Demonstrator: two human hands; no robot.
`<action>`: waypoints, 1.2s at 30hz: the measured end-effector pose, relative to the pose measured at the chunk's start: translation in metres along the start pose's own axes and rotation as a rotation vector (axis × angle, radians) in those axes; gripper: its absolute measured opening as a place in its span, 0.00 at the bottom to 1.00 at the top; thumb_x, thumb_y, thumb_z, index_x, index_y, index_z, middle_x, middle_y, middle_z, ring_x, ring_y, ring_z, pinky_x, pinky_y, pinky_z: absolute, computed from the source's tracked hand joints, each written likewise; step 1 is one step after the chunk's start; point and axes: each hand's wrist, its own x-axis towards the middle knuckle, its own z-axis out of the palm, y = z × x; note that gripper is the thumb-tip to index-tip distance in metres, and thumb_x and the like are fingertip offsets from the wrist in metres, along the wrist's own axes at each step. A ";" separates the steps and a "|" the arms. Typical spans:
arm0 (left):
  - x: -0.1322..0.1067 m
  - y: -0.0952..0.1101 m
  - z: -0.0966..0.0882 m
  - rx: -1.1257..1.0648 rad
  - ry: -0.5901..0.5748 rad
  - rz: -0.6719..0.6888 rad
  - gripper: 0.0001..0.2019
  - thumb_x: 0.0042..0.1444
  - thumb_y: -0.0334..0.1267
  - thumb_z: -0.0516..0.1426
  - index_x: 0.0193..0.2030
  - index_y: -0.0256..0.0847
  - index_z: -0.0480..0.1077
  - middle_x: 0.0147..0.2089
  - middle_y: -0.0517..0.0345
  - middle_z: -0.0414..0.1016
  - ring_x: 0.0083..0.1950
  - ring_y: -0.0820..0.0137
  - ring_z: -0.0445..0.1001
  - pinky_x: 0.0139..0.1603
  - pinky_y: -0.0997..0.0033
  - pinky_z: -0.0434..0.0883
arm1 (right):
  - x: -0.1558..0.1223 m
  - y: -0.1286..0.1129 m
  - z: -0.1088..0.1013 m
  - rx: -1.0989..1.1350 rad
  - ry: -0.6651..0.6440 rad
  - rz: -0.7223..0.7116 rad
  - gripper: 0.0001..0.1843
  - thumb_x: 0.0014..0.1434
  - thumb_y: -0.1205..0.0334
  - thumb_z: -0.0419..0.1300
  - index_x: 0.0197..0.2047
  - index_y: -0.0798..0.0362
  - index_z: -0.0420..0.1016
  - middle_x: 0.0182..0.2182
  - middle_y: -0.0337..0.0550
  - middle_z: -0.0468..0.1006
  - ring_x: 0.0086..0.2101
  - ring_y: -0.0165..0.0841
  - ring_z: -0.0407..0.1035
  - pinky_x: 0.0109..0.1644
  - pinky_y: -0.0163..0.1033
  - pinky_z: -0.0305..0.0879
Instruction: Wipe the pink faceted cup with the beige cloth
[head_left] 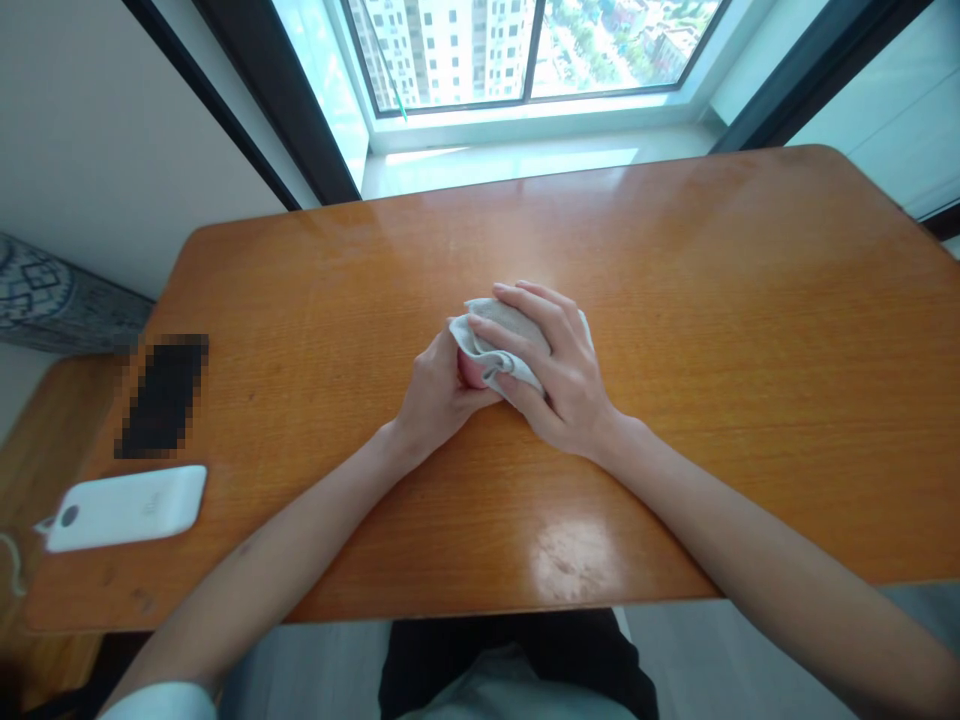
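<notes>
My hands meet at the middle of an orange wooden table [675, 260]. My left hand [439, 385] cups a small round red object [471, 370], probably an apple, with most of it hidden. My right hand [551, 365] presses a crumpled white-and-beige cloth [499, 335] over the object from the far side. The cloth lies between the object and my right palm, and its folds wrap around the object's top.
A pixelated black phone [163, 396] and a white rounded device [124, 508] with a cord lie at the table's left end. Windows [525, 50] stand past the far edge, and a patterned cushion [45, 295] sits at left.
</notes>
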 end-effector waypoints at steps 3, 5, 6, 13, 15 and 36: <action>0.000 0.000 0.000 0.030 -0.008 -0.001 0.26 0.52 0.37 0.74 0.52 0.45 0.67 0.43 0.63 0.81 0.39 0.70 0.78 0.40 0.71 0.73 | 0.001 0.000 -0.002 0.048 -0.017 0.078 0.29 0.78 0.52 0.55 0.79 0.39 0.67 0.76 0.50 0.69 0.73 0.51 0.67 0.78 0.66 0.64; 0.000 0.000 0.000 0.052 -0.009 -0.008 0.27 0.50 0.35 0.73 0.53 0.46 0.66 0.45 0.63 0.81 0.40 0.69 0.78 0.42 0.69 0.74 | 0.001 0.000 -0.003 0.081 -0.014 0.106 0.28 0.79 0.52 0.53 0.78 0.41 0.68 0.73 0.50 0.74 0.70 0.49 0.70 0.77 0.64 0.66; 0.000 0.000 0.000 0.056 -0.009 -0.010 0.28 0.50 0.34 0.73 0.54 0.46 0.66 0.45 0.63 0.81 0.41 0.68 0.79 0.43 0.69 0.74 | 0.001 0.000 -0.002 0.094 -0.002 0.109 0.26 0.79 0.53 0.52 0.76 0.40 0.70 0.71 0.49 0.76 0.69 0.48 0.71 0.77 0.63 0.67; -0.002 -0.002 0.002 0.038 -0.017 -0.006 0.31 0.50 0.32 0.71 0.58 0.48 0.65 0.52 0.61 0.82 0.47 0.65 0.81 0.47 0.66 0.74 | -0.001 0.003 0.003 0.164 0.101 0.140 0.24 0.80 0.55 0.49 0.73 0.41 0.72 0.67 0.47 0.81 0.68 0.45 0.74 0.75 0.62 0.70; -0.002 -0.002 0.002 0.008 -0.028 -0.010 0.29 0.53 0.35 0.71 0.59 0.48 0.64 0.53 0.59 0.82 0.48 0.65 0.81 0.48 0.66 0.75 | -0.001 0.003 0.004 0.118 0.063 0.098 0.24 0.79 0.53 0.53 0.74 0.40 0.71 0.70 0.48 0.78 0.69 0.48 0.71 0.76 0.65 0.67; 0.005 -0.002 -0.001 -0.042 0.009 -0.076 0.25 0.54 0.33 0.68 0.55 0.46 0.64 0.46 0.61 0.79 0.40 0.71 0.75 0.38 0.72 0.69 | 0.015 0.028 0.014 0.422 0.214 0.535 0.21 0.79 0.45 0.54 0.54 0.47 0.83 0.55 0.45 0.89 0.56 0.39 0.81 0.68 0.49 0.74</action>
